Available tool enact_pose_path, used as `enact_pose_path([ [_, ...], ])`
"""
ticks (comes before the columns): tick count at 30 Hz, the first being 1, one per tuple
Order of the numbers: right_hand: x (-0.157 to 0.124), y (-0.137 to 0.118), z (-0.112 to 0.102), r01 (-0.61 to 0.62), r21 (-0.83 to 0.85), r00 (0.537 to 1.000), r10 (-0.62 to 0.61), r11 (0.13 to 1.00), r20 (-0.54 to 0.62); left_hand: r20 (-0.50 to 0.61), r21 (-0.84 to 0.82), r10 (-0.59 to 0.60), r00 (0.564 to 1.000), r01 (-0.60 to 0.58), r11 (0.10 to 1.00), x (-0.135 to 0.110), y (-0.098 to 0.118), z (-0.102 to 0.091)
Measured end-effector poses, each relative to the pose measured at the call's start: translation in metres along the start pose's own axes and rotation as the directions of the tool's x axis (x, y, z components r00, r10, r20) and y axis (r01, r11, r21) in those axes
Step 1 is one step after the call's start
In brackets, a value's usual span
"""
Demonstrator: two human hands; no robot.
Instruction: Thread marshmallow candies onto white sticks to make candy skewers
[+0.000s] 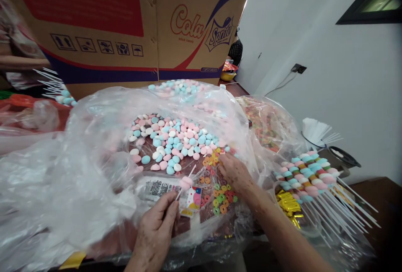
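Note:
My left hand (pixel 158 226) is closed in a pinch on a thin white stick (pixel 185 182) that carries a pink marshmallow near its tip. My right hand (pixel 235 173) reaches into a clear plastic bag (pixel 94 138), its fingers curled among small coloured candy rings (pixel 220 198). A heap of pink, blue and white marshmallows (pixel 172 142) lies deeper in the same bag. What the right fingers hold, if anything, is hidden.
A pile of finished candy skewers (pixel 309 177) lies at the right with sticks pointing outward. A big cardboard box (pixel 135 24) stands behind. More clear bags (pixel 270 125), gold-wrapped sweets (pixel 289 207), loose white sticks (pixel 317 131) and a white wall surround the spot.

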State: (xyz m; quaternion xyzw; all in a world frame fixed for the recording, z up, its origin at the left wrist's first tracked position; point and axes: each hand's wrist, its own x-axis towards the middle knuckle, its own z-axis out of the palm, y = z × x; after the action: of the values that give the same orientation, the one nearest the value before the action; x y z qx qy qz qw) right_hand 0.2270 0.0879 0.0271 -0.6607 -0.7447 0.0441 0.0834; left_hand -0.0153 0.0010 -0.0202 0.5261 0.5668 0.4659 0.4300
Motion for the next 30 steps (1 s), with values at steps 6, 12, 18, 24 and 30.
enact_pose_path([
  [6, -0.008, -0.011, 0.011, -0.036, 0.756, 0.998, 0.064, 0.653, -0.008, 0.094, 0.143, 0.147, 0.985, -0.160, 0.977, 0.002, -0.003, -0.002],
  [12, -0.013, -0.043, 0.010, -0.050, 0.909, 0.997, 0.072, 0.413, 0.022, 0.105, 0.245, 0.238, 0.966, -0.257, 0.935, 0.001, 0.002, 0.001],
  [18, -0.019, -0.050, 0.000, -0.042, 0.820, 0.996, 0.093, 0.571, -0.014, 0.093, 0.259, 0.249, 0.964, -0.265, 0.929, 0.000, 0.003, 0.001],
  [24, -0.027, -0.052, -0.004, 0.046, 0.695, 0.994, 0.038, 0.718, -0.104, 0.105, 0.275, 0.237, 0.966, -0.257, 0.926, -0.001, 0.002, 0.001],
  [30, -0.032, -0.056, 0.000, 0.123, 0.654, 0.976, 0.028, 0.746, -0.215, 0.104, 0.271, 0.224, 0.969, -0.244, 0.931, -0.001, 0.006, 0.002],
])
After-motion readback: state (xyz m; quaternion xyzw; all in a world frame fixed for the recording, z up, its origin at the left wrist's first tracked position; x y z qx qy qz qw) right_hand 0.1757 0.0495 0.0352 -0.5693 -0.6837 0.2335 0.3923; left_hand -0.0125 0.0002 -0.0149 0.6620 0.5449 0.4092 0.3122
